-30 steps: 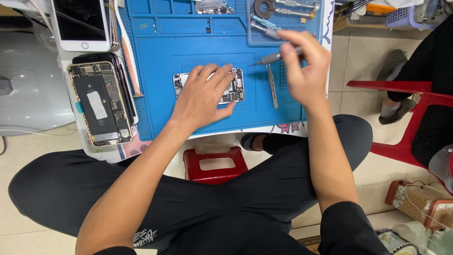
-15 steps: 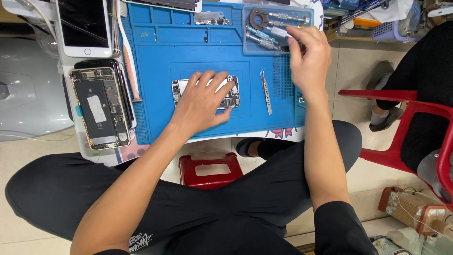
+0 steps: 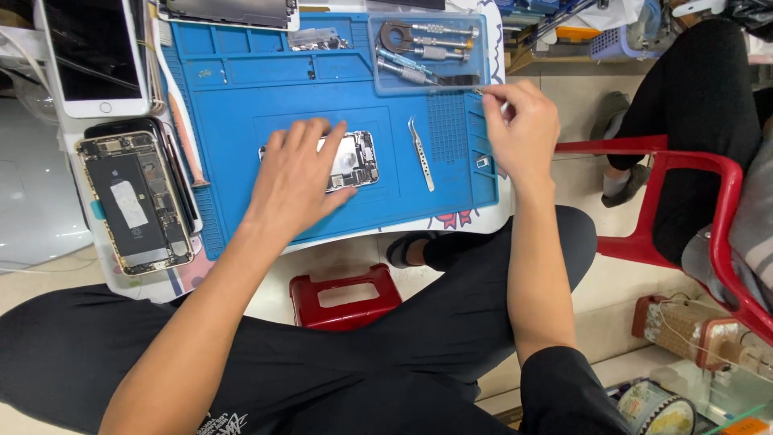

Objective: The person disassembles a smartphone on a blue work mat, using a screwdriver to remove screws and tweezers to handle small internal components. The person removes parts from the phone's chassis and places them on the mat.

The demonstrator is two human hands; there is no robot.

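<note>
The opened silver phone chassis [image 3: 353,159] is pinned flat on the blue silicone repair mat [image 3: 241,97] by the spread left hand [image 3: 296,179]. Something thin, too small to identify, is pinched in the right hand [image 3: 523,129] beside the clear plastic tool tray [image 3: 427,52].

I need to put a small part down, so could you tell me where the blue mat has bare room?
Bare: the blue mat above the left hand, and between tweezers and right hand. Crowded: the clear tool tray.

Three opened phones [image 3: 352,160], one tweezers [image 3: 420,153], one blue mat [image 3: 241,97], one clear tray [image 3: 475,76]
</note>
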